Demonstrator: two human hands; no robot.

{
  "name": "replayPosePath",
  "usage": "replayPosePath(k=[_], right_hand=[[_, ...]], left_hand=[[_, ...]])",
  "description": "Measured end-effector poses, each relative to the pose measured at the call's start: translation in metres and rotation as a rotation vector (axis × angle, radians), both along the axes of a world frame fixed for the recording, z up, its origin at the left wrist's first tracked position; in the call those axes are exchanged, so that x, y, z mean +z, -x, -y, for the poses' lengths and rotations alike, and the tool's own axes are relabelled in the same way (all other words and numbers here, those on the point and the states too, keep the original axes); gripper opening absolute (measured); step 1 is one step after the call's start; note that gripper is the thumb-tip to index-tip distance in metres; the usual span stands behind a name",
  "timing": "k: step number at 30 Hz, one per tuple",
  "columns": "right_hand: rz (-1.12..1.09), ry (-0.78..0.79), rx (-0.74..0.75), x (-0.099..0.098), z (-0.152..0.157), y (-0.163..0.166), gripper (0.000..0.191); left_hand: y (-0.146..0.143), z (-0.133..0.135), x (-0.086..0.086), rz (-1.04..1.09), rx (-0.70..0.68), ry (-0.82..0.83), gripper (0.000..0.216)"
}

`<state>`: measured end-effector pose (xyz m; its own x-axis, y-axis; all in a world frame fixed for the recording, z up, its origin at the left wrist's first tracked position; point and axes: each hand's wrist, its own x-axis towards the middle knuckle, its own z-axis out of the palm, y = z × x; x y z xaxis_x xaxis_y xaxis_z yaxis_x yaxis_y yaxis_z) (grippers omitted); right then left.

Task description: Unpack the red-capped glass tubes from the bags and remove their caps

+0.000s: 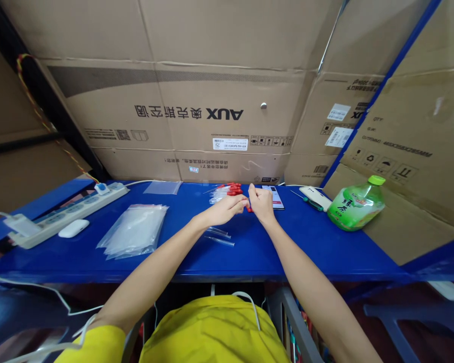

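Left to right on the blue bench (318, 247), we see a power strip (66, 212), a stack of clear bags (134, 232), and our left hand (227, 208) meeting our right hand (262, 201). Both sets of fingers pinch a small red-tipped piece (247, 206) beside the red-capped pile (229, 191). A green bottle (355, 204) lies farthest right.

A blue table (318, 247) bears plastic bags (134, 232), a power strip (66, 214) (white), and a green bottle (355, 204).
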<state>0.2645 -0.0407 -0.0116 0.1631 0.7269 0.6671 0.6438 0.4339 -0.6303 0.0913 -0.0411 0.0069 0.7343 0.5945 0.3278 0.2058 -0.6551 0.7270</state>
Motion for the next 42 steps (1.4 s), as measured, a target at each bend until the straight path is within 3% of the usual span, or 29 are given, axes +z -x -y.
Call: replayPosePath(k=[9,21,28,34,38,42], right_hand=[[0.029,0.040,-0.179,0.002,-0.006,0.002,0.058],[-0.052,0.050,-0.153,0.002,-0.006,0.002,0.053],[-0.106,0.022,-0.095,0.005,-0.005,0.007,0.054],[-0.095,-0.046,-0.106,0.004,0.007,0.013,0.056],[0.131,-0.131,-0.012,-0.001,0.013,0.012,0.052],[0.348,-0.204,-0.117,-0.004,0.010,0.003,0.054]], left_hand=[[-0.001,0.004,0.017,-0.148,0.248,-0.359,0.048],[0.005,0.012,0.027,-0.252,0.279,-0.464,0.050],[0.016,0.014,0.038,-0.179,0.153,-0.310,0.054],[0.013,0.014,0.034,-0.027,0.092,-0.078,0.059],[0.006,0.011,0.028,0.108,0.061,0.270,0.052],[0.007,0.008,0.028,0.135,0.030,0.392,0.044]])
